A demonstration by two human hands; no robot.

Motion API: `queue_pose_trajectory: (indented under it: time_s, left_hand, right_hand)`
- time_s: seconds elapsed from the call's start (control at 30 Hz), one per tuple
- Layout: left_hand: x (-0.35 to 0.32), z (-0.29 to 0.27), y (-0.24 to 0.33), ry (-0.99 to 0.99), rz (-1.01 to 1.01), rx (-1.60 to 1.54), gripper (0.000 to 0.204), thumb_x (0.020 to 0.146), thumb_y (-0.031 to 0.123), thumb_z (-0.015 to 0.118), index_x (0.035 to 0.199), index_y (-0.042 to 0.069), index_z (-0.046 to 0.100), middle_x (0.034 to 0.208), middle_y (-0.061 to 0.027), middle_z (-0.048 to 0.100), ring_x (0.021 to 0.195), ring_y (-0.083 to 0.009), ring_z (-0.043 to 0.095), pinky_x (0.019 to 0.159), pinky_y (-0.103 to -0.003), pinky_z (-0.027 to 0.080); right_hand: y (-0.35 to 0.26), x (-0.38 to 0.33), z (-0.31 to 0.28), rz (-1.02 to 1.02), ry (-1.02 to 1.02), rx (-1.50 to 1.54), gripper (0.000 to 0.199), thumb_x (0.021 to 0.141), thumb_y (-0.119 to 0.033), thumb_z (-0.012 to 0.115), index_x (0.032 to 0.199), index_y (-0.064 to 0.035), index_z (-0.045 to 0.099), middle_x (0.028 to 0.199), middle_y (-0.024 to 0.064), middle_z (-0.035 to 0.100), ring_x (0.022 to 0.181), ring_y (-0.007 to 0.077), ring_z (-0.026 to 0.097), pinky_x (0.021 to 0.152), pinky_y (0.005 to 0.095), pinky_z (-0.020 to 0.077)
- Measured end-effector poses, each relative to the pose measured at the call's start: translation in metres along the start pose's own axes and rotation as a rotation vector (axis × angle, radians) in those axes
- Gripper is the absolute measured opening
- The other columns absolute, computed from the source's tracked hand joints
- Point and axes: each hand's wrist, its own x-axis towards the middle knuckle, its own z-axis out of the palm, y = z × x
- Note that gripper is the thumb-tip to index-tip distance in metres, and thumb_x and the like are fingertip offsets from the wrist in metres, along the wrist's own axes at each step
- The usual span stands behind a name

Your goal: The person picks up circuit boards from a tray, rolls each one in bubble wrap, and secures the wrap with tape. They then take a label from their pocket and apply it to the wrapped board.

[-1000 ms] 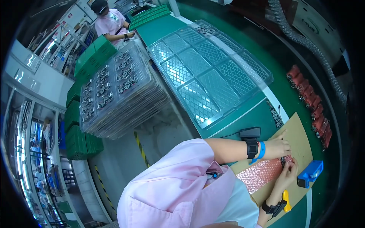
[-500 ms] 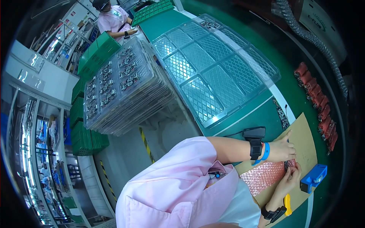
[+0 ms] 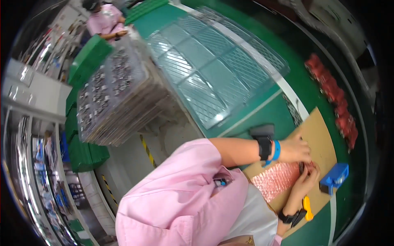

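Observation:
A sheet of pink bubble wrap (image 3: 274, 180) lies on a brown cardboard sheet (image 3: 322, 137) at the lower right. Both my hands are at its far edge, where small dark parts (image 3: 301, 167) show between them. My left hand (image 3: 296, 150), with a blue band and a black watch-like device at the wrist, has its fingers bent down and closed; what they hold is hidden. From below, my right hand (image 3: 307, 180) pinches the pink wrap's edge beside the dark parts. A black strap circles that wrist too.
A blue tool (image 3: 335, 178) and a yellow piece (image 3: 308, 208) lie by my right hand. Red wrapped bundles (image 3: 331, 98) line the far side. Clear compartment trays (image 3: 217, 71) cover the green bench; stacked part-filled trays (image 3: 123, 110) stand left, near a person in pink (image 3: 104, 20).
The view has shifted, moving the scene slightly left and up, with some blur. My hands stay at the bubble wrap's edge, and fewer dark parts show between them.

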Motion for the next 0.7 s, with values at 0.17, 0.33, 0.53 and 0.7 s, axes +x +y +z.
queue_pose_trajectory:
  time_s: [0.17,0.33,0.53,0.7]
  left_hand:
    - [0.002,-0.020,-0.010,-0.062,-0.032,-0.053,0.019,0.084,0.023,0.052,0.098,0.024,0.065,0.103,-0.0012,0.064,0.105,-0.0239,0.058,0.087,-0.053,0.035]
    - [0.009,-0.026,-0.012,-0.150,-0.131,-0.122,0.025,0.070,0.010,0.072,0.090,0.019,0.060,0.110,0.0032,0.059,0.109,-0.0183,0.054,0.101,-0.061,0.021]
    - [0.001,-0.026,-0.014,-0.161,-0.163,-0.120,0.023,0.072,0.010,0.072,0.091,0.016,0.061,0.114,-0.0012,0.061,0.111,-0.0212,0.054,0.104,-0.062,0.017]
    - [0.008,-0.012,-0.004,-0.053,-0.105,-0.200,0.020,0.075,0.015,0.064,0.095,0.017,0.067,0.104,-0.0039,0.063,0.106,-0.0245,0.056,0.096,-0.052,0.031]
  right_hand:
    - [-0.016,0.013,0.011,-0.047,0.069,0.138,0.010,0.079,0.005,0.063,0.086,-0.0013,0.059,0.103,0.0174,0.060,0.096,0.0323,0.058,0.084,0.0380,0.0472]
    - [-0.012,0.016,0.002,0.088,-0.006,0.282,0.007,0.076,0.002,0.066,0.078,-0.0014,0.061,0.107,0.0154,0.059,0.097,0.0302,0.058,0.084,0.0380,0.0472]
    - [-0.007,0.013,0.001,-0.038,-0.056,0.211,0.008,0.077,-0.003,0.069,0.082,-0.0015,0.063,0.112,0.0168,0.057,0.099,0.0326,0.058,0.084,0.0379,0.0482]
    - [-0.009,0.005,-0.021,-0.188,-0.086,-0.010,0.016,0.076,-0.004,0.069,0.091,-0.0035,0.064,0.120,0.0213,0.056,0.107,0.0379,0.056,0.091,0.0423,0.0457]
